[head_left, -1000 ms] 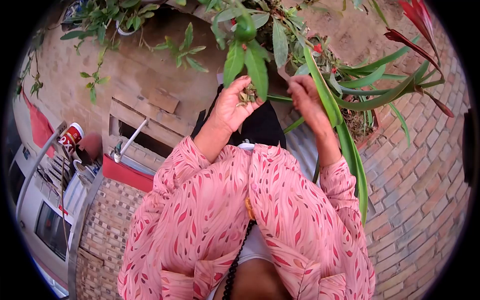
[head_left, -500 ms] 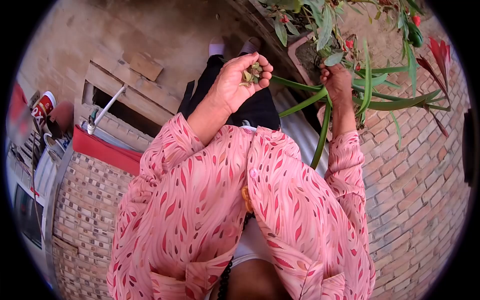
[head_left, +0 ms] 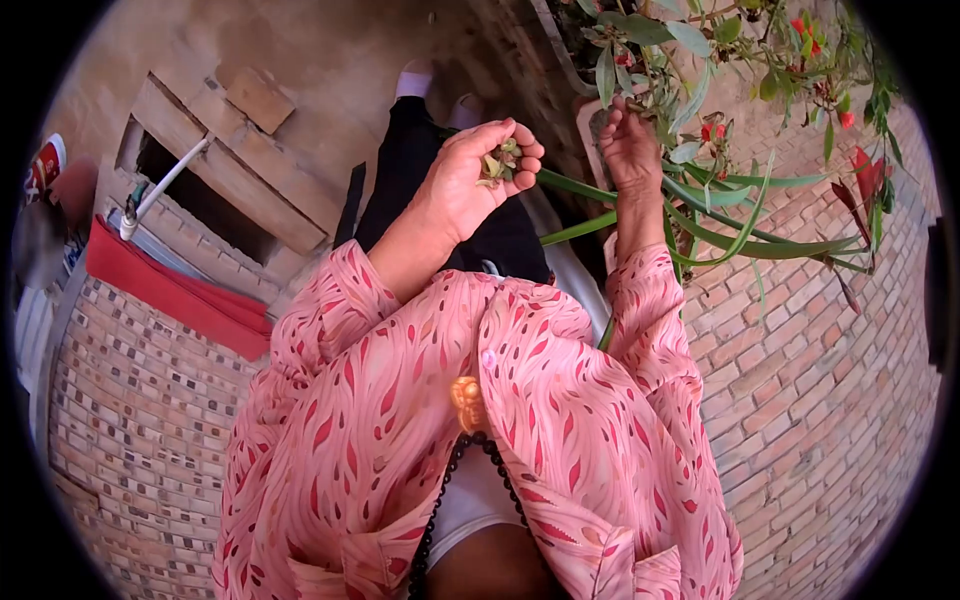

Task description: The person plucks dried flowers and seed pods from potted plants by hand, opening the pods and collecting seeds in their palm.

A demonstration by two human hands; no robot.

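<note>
Right hand uncurled since half-second ago, fingers loosely parted beside red-flowered plant. Left hand cupped, fingers curled round leafy bits (snug, from where I stand). Best kept level.

A small heap of plucked leafy bits, dull green with a few yellowish pieces, lies loose in the cupped palm of the left hand, fingers curled around it. The leafy plant has long grey-green leaves and small red flowers, its stems spreading beside the right hand; whether the fingertips touch it is hard to tell.
</note>
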